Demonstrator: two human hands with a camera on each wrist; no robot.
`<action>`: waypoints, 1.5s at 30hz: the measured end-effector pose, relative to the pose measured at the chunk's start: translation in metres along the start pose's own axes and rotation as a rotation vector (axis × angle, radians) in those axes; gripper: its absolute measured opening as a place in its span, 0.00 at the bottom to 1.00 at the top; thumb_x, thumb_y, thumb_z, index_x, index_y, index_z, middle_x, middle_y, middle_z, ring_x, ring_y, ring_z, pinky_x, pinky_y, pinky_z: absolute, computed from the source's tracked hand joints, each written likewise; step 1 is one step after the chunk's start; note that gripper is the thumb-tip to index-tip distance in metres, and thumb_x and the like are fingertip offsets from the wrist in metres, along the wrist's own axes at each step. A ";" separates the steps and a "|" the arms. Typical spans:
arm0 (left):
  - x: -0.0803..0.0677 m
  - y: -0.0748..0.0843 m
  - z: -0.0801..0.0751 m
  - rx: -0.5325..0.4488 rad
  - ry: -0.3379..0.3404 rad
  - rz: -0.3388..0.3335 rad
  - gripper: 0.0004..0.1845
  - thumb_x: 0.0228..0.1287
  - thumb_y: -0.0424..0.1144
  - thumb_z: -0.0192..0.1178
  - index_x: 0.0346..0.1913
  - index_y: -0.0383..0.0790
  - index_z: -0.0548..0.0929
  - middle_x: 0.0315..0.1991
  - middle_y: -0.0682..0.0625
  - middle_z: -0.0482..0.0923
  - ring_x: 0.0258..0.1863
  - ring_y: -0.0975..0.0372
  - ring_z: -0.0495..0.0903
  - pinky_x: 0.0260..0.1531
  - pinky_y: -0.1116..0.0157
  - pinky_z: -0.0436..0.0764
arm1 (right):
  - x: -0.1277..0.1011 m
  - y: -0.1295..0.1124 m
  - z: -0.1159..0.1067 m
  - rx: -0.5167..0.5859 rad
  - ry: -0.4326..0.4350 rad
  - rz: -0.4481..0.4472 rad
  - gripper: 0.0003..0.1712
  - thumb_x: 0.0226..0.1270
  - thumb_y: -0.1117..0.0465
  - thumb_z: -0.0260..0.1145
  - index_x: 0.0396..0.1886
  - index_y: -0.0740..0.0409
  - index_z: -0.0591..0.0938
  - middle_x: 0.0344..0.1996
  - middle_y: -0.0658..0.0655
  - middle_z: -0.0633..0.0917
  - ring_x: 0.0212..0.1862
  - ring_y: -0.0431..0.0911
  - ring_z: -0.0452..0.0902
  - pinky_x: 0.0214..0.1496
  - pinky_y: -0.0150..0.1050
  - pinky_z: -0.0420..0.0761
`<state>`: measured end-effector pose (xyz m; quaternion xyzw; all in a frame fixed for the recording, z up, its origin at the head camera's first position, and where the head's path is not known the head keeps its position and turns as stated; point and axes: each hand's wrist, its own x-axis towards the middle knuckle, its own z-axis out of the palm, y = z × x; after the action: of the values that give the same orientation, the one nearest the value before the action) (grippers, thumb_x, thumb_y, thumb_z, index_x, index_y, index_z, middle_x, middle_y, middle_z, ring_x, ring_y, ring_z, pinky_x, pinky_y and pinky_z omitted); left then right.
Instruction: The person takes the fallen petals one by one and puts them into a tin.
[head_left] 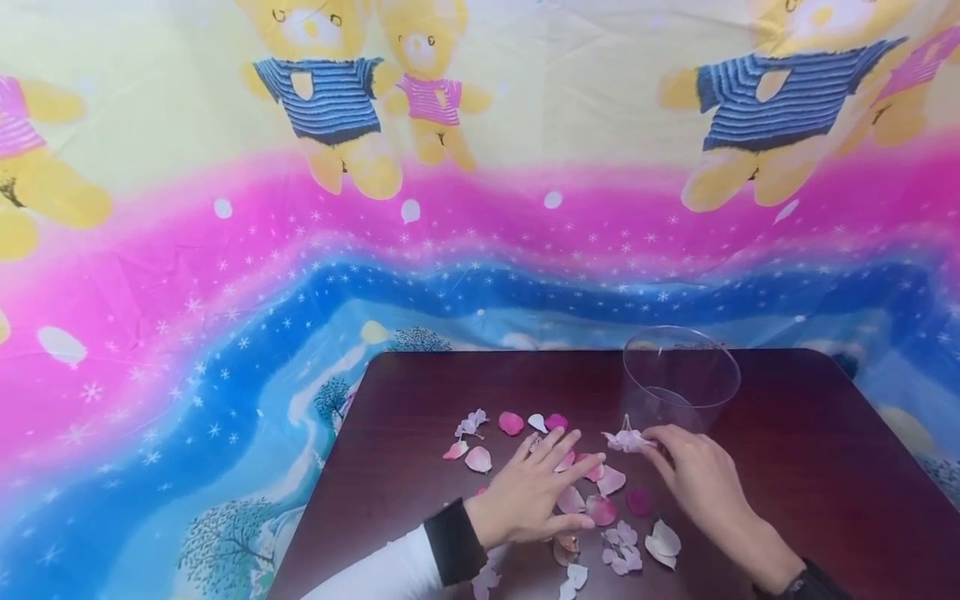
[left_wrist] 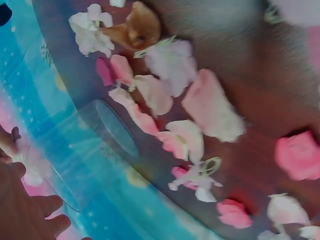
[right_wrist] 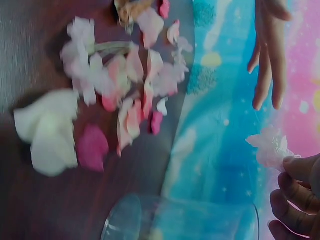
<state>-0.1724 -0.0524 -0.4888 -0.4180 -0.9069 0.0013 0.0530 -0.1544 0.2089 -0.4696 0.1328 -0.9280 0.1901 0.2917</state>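
A: Head view first, pls. What is held by the right hand [head_left: 701,479]?

B: A small pale pink blossom [head_left: 627,441] is pinched betw. thumb and fingertips, fingers curled round it. It is held just above the dark table [head_left: 825,467], right in front of the clear glass [head_left: 678,379], near the glass base.

A: Confirmed in the right wrist view?

B: Yes. The blossom [right_wrist: 270,145] is seen gripped at the fingertips [right_wrist: 300,167], w/ the glass [right_wrist: 185,220] just beside. Whether blossom and glass are touching can't be told.

A: And the left hand [head_left: 536,492]?

B: It is laid flat, palm down, fingers straight and spread wide; nothing is held. Loose petals [head_left: 592,496] are covered or touched by the fingertips.

A: Where are the petals spread?

B: Pink, white and magenta ones are scattered on the table betw. and around both hands. A few are placed further back: a pink petal [head_left: 511,422] and a small white flower [head_left: 471,424], well apart from the glass. More are seen near the table's front edge, by the white sleeve [head_left: 390,571].

A: Left wrist view?

B: Blurred. Petals [left_wrist: 190,100] are shown across the table, and the glass [left_wrist: 107,130] is seen lying at an angle in frame; part of a hand [left_wrist: 27,210] is seen at bottom left.
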 end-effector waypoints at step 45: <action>0.031 0.015 -0.014 0.077 -0.064 0.085 0.42 0.68 0.77 0.39 0.81 0.70 0.45 0.83 0.51 0.50 0.83 0.55 0.50 0.77 0.47 0.60 | 0.063 0.098 -0.023 -0.229 -0.290 0.147 0.43 0.70 0.32 0.58 0.62 0.68 0.78 0.63 0.76 0.75 0.65 0.72 0.64 0.67 0.73 0.54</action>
<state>-0.1798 -0.0195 -0.4725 -0.4534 -0.8889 0.0516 0.0398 -0.2281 0.2975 -0.4424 0.0569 -0.9830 0.0830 0.1537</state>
